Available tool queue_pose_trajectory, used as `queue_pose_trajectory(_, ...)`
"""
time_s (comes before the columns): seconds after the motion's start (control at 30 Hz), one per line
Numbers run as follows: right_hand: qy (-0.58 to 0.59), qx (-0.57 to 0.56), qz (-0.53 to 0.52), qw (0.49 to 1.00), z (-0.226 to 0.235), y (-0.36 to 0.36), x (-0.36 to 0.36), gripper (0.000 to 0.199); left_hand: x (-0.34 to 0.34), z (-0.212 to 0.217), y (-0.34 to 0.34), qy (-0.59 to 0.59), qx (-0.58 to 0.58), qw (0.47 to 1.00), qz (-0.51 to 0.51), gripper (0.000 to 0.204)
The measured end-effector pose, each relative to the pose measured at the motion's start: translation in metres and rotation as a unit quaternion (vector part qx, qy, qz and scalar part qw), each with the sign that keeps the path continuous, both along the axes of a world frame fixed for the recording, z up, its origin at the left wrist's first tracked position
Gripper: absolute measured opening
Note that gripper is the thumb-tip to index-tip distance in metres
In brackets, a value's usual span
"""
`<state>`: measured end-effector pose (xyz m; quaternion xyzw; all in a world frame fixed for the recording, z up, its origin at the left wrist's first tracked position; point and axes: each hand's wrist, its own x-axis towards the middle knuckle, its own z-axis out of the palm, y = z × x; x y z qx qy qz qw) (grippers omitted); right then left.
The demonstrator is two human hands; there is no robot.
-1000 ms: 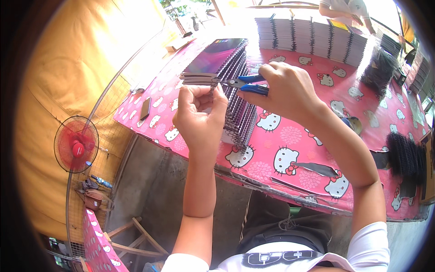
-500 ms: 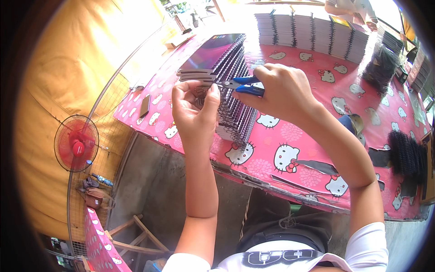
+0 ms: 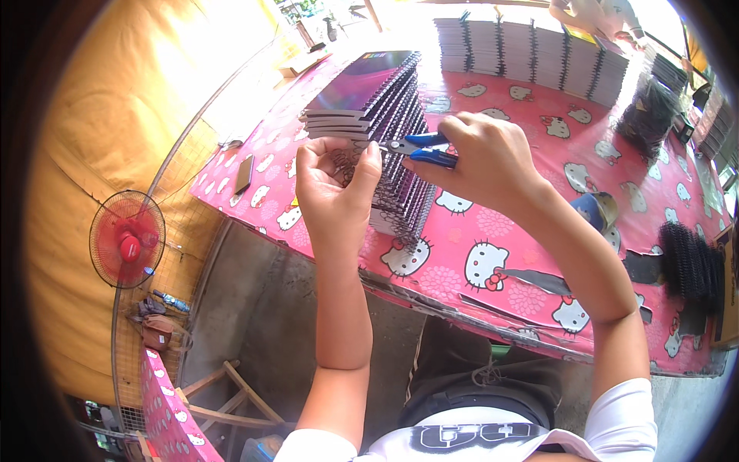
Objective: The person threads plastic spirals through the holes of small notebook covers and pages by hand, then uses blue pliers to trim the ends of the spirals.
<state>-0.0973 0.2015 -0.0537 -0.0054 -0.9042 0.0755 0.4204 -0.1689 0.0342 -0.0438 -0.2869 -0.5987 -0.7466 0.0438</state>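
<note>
A tall stack of spiral-bound notebooks (image 3: 396, 115) with purple covers stands on the pink table, coil spines turned toward my right. My right hand (image 3: 493, 158) is closed around blue-handled wire cutters (image 3: 427, 151). Their jaws point left, at the coil ends near the stack's spine corner. In front of the stack, my left hand (image 3: 335, 185) curls its fingers around some dark coil pieces (image 3: 344, 160). Its thumb tip sits close to the cutter jaws. Whether the jaws are biting on a coil is too small to tell.
A row of bound notebooks (image 3: 516, 54) stands at the table's back, near another person (image 3: 600, 15). Dark coils (image 3: 687, 258) lie at the right, beside a cap (image 3: 596, 209). A phone (image 3: 245, 174) rests at the left edge. A red fan (image 3: 128, 240) stands left of the table.
The cutters and my right hand have shifted slightly right, away from the stack's corner. My left hand has moved a little right too, still curled.
</note>
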Motion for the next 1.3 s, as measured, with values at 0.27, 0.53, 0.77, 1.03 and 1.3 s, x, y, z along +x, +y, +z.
queue_pose_trajectory(0.27,0.013,-0.008,-0.001,1.0,-0.011,0.002,0.005,0.055,-0.004,-0.006,-0.011,-0.054,0.006,0.998,-0.015,0.03)
queue_pose_trajectory(0.53,-0.153,-0.059,-0.029,0.986,-0.002,-0.009,0.001,0.048,-0.004,-0.008,-0.007,-0.017,-0.011,1.0,-0.001,0.034)
queue_pose_trajectory(0.77,0.086,0.056,-0.005,0.995,-0.019,0.004,0.006,0.045,-0.001,-0.014,-0.009,-0.06,-0.025,0.998,-0.007,0.034)
queue_pose_trajectory(1.03,-0.157,-0.065,-0.035,0.985,-0.015,-0.01,0.007,0.042,-0.004,-0.019,-0.011,-0.04,-0.028,0.999,0.015,0.037)
queue_pose_trajectory(1.3,-0.02,-0.006,0.003,1.0,-0.027,-0.003,0.005,0.053,0.002,-0.023,-0.011,-0.076,-0.025,0.997,0.019,0.039)
